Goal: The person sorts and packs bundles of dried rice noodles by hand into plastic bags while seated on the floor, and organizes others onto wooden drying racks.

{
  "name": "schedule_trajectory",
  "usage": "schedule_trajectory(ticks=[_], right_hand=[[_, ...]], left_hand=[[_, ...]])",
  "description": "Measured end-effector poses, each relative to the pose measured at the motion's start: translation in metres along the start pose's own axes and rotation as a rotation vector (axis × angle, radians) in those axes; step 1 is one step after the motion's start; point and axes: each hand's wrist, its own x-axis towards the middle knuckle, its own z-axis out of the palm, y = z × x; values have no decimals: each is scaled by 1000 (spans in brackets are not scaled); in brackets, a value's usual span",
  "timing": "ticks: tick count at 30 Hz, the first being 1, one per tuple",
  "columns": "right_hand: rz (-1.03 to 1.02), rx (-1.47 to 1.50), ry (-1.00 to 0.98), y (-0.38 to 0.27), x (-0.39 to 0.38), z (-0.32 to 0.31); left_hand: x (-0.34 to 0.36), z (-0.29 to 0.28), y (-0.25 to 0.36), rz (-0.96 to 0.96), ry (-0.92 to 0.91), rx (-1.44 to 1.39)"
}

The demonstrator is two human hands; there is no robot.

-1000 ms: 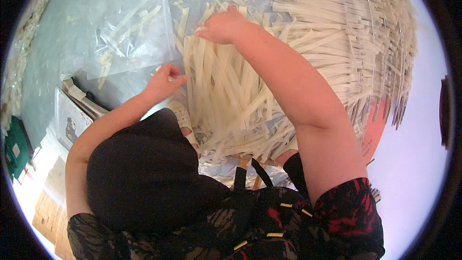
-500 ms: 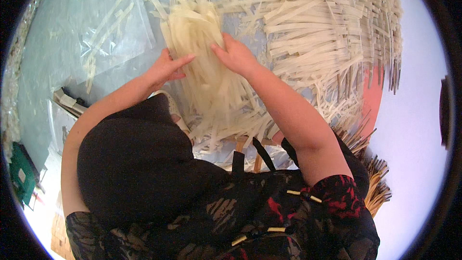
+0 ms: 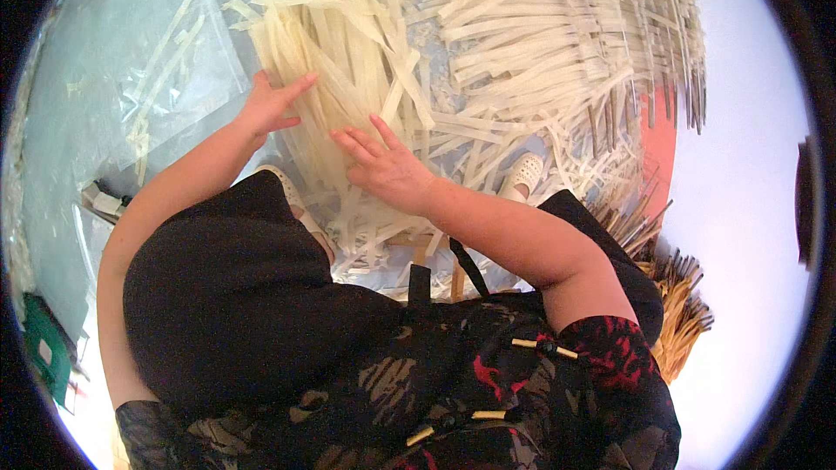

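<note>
A loose bundle of long, flat, cream-coloured strips (image 3: 324,43) lies before me on a pale blue sheet (image 3: 104,96). My left hand (image 3: 272,106) is at the bundle's left edge, thumb and fingers spread apart and touching the strips. My right hand (image 3: 376,161) lies lower on the bundle, palm down, with its fingers open. Neither hand visibly grips anything. More strips are scattered around both hands and below the bundle.
Dense rows of strips with dark rod ends (image 3: 549,26) fill the upper right. Orange-brown sticks (image 3: 679,313) stand at the lower right, beside a reddish surface (image 3: 655,144). A green object (image 3: 48,348) lies far left. My shoes (image 3: 527,174) show either side of the strips.
The bundle has shifted left and spread out. My left hand moved left and a little up; my right hand came down from the top of the pile and now has its fingers spread.
</note>
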Motion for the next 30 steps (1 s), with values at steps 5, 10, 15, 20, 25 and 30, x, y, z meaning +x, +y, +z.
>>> schedule_trajectory(ticks=[5, 10, 15, 20, 25, 30], right_hand=[[-55, 608, 330, 1, -35, -60], [653, 1411, 1041, 41, -69, -106], [996, 591, 646, 110, -105, 26], [884, 16, -39, 89, -97, 75], [652, 55, -199, 76, -124, -1], [782, 255, -414, 75, -163, -107]], left_hand=[[2, -1, 1, 4, -18, -2], [1, -1, -3, -1, 48, 17], [-1, 2, 6, 3, 5, 36], [-10, -1, 5, 7, 11, 10], [-1, -6, 1, 13, -48, 4], [5, -10, -7, 2, -48, -6]])
